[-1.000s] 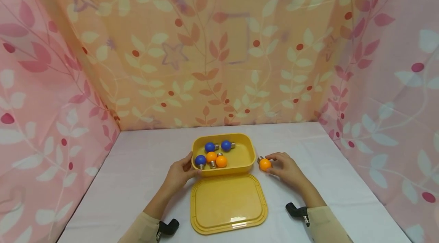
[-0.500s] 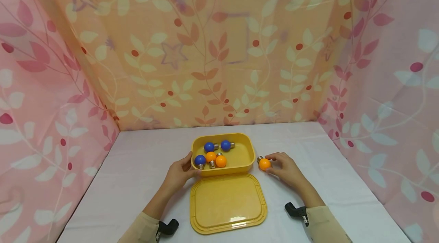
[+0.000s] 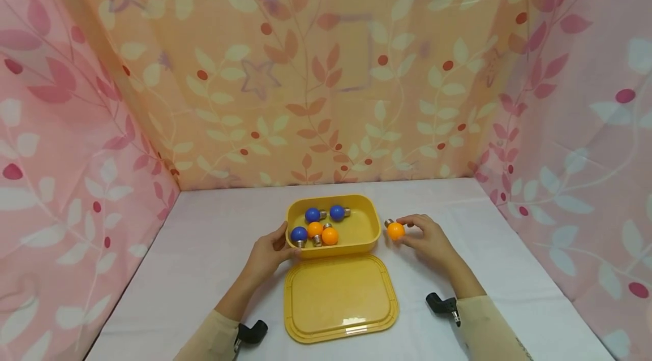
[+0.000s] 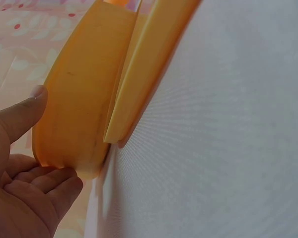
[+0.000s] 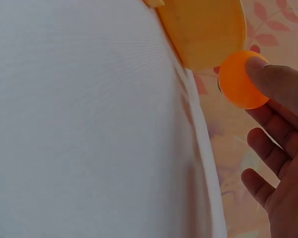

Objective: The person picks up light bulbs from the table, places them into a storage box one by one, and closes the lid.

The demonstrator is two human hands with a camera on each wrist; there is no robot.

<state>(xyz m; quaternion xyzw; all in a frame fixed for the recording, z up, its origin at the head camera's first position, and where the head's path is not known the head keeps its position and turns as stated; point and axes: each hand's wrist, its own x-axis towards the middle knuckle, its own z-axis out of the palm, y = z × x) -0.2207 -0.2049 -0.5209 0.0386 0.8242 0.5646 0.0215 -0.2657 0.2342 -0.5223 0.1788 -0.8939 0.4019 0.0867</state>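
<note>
My right hand (image 3: 428,240) pinches an orange light bulb (image 3: 395,231) between thumb and fingers, just right of the yellow box (image 3: 363,249). In the right wrist view the orange light bulb (image 5: 238,87) appears raised off the table, with the thumb over it and the lower fingers loosely bent. At the box's left front corner, my left hand (image 3: 265,256) holds the wall between thumb and fingers. Inside the open box lie several bulbs: blue bulbs (image 3: 337,213) and orange bulbs (image 3: 330,236), all with metal screw bases.
A yellow lid (image 3: 340,299) lies flat on the white-covered table (image 3: 193,270), right in front of the box. Patterned cloth walls (image 3: 305,67) stand behind and at both sides. Black wrist-worn devices (image 3: 442,304) sit by both sleeves.
My right hand has raised the orange light bulb slightly. The left hand stays on the box, and the bulbs inside keep their places. The head view has shifted a little.
</note>
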